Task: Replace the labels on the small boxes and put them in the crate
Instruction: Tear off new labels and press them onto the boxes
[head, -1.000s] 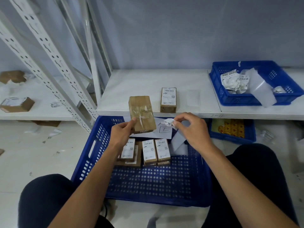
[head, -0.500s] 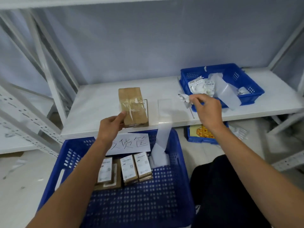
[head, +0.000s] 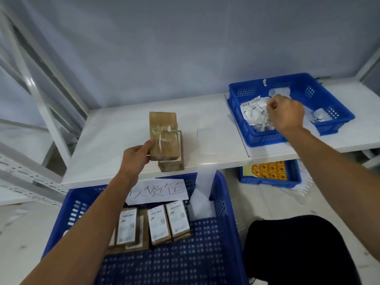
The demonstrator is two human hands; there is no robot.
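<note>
The left hand (head: 134, 159) is gripping a brown box (head: 163, 134); the right hand (head: 285, 114) is curling over scraps (head: 254, 112) in the basket (head: 265, 138), grasp unclear.

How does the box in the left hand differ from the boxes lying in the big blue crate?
The held box shows a bare brown face with torn tape scraps; the crate boxes show white printed labels. The held box is up over the shelf in the grip of the left hand; the crate boxes lie in a row at the far end of the crate. Both are small brown cardboard boxes.
</note>
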